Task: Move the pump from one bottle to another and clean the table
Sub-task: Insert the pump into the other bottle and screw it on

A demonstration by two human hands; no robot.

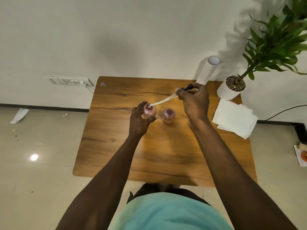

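1. Left hand (138,119): forearm reaches in from the lower left; fingers curl around the side of a small clear plastic bottle with pink liquid (149,112), which stands upright on the wooden table with dark grain lines and rounded corners (126,146).
2. Right hand (195,100): raised above the table's far half, fingers pinched closed on the black pump head with a clear collar (184,89). The nozzle points toward the wall.
3. Pump's translucent dip tube (160,102) runs slanting down and left from the collar; its lower tip sits at the open mouth of the held bottle. Whether the tip is inside the neck or only at the rim cannot be told from this angle.
4. Second small clear pink bottle (168,115): upright, open-mouthed, just right of the held one, between the two hands, touched by neither.
5. Surroundings: a stack of white paper napkins (234,119) lies at the table's right edge, partly overhanging. A white cylindrical pot with a green leafy plant (231,87) stands at the far right corner; an upright white paper roll (206,70) stands beside it against the wall.
6. Nothing lies between the two bottles. The tabletop looks matte, the floor tiles glossy.
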